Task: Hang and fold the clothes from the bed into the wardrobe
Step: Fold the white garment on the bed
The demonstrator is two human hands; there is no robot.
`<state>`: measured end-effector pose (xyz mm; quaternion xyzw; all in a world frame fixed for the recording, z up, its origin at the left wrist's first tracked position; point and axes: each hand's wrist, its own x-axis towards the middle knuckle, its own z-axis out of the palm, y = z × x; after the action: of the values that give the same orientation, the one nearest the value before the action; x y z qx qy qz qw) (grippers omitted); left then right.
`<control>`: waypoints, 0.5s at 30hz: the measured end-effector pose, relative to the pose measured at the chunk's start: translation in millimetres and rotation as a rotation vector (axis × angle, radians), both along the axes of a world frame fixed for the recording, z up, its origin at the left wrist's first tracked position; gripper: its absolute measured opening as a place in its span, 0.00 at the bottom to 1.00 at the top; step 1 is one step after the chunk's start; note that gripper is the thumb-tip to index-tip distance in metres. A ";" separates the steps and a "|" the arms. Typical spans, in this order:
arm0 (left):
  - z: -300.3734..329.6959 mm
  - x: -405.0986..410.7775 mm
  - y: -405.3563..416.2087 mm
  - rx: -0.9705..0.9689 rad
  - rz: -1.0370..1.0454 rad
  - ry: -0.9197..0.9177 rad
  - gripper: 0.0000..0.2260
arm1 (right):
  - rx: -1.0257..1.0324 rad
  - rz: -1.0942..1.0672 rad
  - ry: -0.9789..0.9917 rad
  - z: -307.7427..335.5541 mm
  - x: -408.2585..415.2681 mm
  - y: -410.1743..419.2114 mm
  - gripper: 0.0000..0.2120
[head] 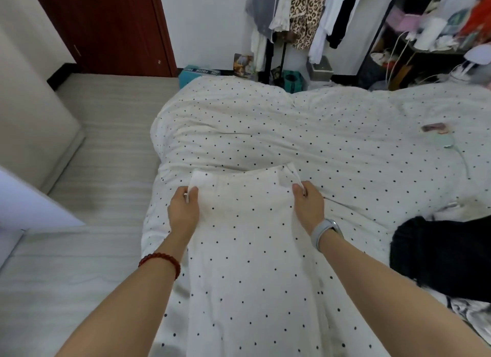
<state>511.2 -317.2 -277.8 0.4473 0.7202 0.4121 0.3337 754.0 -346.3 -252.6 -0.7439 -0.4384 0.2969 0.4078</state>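
Observation:
A white garment with black dots [247, 239] lies flat on the bed, its top edge pointing away from me. My left hand [184, 207] pinches the garment's upper left corner. My right hand [309, 206] pinches the upper right corner by a thin white strap. The bed's duvet [265, 125] has the same white dotted pattern. A black garment [438, 255] lies crumpled at the right edge of the bed. Hanging clothes [305, 13] fill an open rail at the back wall.
A phone [434, 128] and a pale green cable [451, 145] lie on the duvet at the right. Cluttered shelves [430, 32] stand at the far right. A dark red door [106, 27] is at the back left. Boxes [198, 73] sit on the floor beyond the bed.

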 end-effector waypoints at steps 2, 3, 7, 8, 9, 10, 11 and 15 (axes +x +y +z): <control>-12.4 1.8 19.7 0.006 0.026 0.021 0.11 | 0.004 -0.001 0.006 -16.3 3.1 22.1 0.16; -16.6 2.4 26.9 -0.007 0.020 0.045 0.11 | -0.002 0.004 0.010 -22.0 2.9 29.6 0.15; -37.2 7.8 40.4 -0.109 -0.030 0.130 0.17 | -0.100 0.054 -0.019 -52.9 8.2 46.0 0.15; -46.0 9.0 35.1 -0.097 -0.055 0.206 0.20 | -0.120 0.080 -0.099 -60.9 9.4 41.7 0.20; -51.4 9.4 25.5 -0.040 -0.085 0.300 0.22 | -0.096 0.113 -0.216 -63.5 8.8 33.8 0.22; -57.0 10.0 12.3 0.038 -0.134 0.399 0.22 | -0.029 0.163 -0.352 -64.2 7.3 21.8 0.22; -62.6 11.4 -4.4 0.105 -0.187 0.494 0.23 | 0.050 0.234 -0.487 -64.5 3.7 6.2 0.23; -86.1 23.6 -86.4 0.191 -0.445 0.771 0.22 | 0.216 0.609 -0.844 -82.5 -23.9 -74.1 0.20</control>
<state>534.8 -403.6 -363.9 0.7408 0.6369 0.1983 0.0787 730.1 -420.4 -335.1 -0.5915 -0.7886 0.0302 0.1655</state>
